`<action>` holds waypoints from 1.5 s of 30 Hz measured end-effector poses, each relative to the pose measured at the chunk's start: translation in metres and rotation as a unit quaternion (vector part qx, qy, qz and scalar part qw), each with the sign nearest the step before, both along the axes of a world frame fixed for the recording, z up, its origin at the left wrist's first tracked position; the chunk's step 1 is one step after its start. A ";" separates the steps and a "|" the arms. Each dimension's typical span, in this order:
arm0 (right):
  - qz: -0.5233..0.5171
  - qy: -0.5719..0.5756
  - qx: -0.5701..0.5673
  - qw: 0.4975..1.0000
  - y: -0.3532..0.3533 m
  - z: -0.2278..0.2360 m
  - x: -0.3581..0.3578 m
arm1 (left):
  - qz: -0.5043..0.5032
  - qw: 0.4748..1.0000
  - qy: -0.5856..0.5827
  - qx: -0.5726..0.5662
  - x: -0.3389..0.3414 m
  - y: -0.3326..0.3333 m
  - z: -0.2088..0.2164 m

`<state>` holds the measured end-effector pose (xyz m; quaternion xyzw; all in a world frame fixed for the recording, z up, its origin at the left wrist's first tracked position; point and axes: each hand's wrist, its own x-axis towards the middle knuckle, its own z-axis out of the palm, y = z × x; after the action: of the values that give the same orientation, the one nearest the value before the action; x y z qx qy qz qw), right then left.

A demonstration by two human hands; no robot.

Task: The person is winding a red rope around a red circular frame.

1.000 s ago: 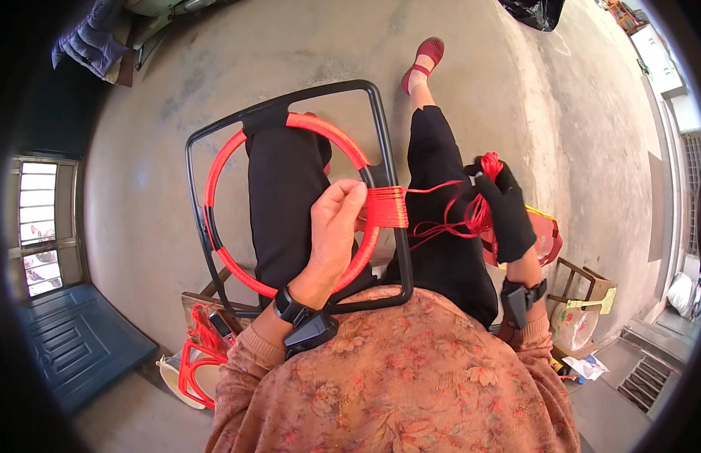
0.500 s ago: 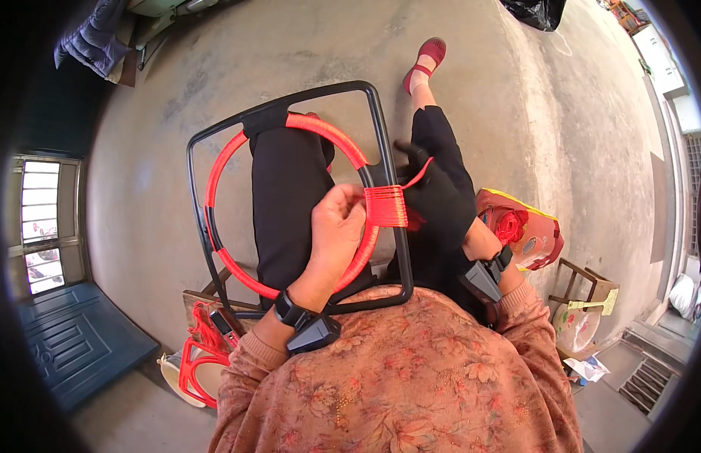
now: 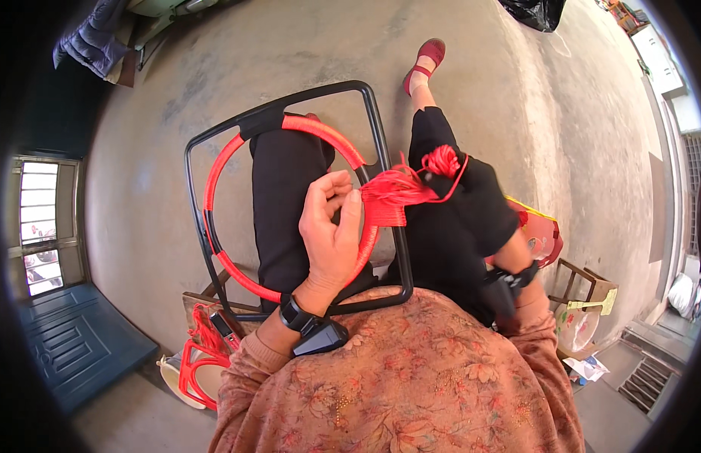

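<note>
A black metal frame (image 3: pixel 390 155) with a round inner ring lies across my lap. Shiny red cord covers much of the ring (image 3: pixel 222 170), and black gaps show at its left and upper right. On the right, a flat band of red cord (image 3: pixel 386 215) joins the ring to the frame's side bar. My left hand (image 3: pixel 328 226) is bare and open inside the ring, fingers loosely bent, thumb apart beside the band. My right hand (image 3: pixel 482 200), in a black glove and blurred, grips a bundle of red cord (image 3: pixel 442 161). Loose strands stretch from it across the band.
A red and yellow bag (image 3: pixel 543 238) lies to my right, near a small wooden stool (image 3: pixel 584 291). At my lower left, more red cord (image 3: pixel 203 332) and a red-wrapped piece (image 3: pixel 188 374) rest by a wooden seat. A black plastic bag (image 3: pixel 535 11) sits far right.
My right hand has moved right and nearer to me, and the cord bundle now shows over the band. My left fingers have come away from the band and spread. The frame has barely shifted.
</note>
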<state>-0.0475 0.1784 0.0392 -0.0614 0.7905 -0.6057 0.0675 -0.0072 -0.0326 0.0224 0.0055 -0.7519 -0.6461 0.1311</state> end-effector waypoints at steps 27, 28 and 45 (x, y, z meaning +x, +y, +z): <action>-0.039 -0.279 -0.384 0.879 0.016 -0.080 0.008 | -0.126 0.916 -0.244 0.292 -0.006 -0.001 -0.001; -0.099 -0.276 -0.439 0.849 0.019 -0.091 0.006 | -0.127 0.916 -0.249 0.288 -0.005 -0.001 -0.002; 0.062 -0.255 -0.075 0.962 -0.022 -0.038 -0.004 | -0.096 0.913 -0.280 0.281 -0.004 -0.001 -0.006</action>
<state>-0.0517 0.1565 0.0015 0.0412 0.6940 -0.6533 0.2999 -0.0115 -0.0338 0.0166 0.1508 -0.5423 -0.8120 -0.1544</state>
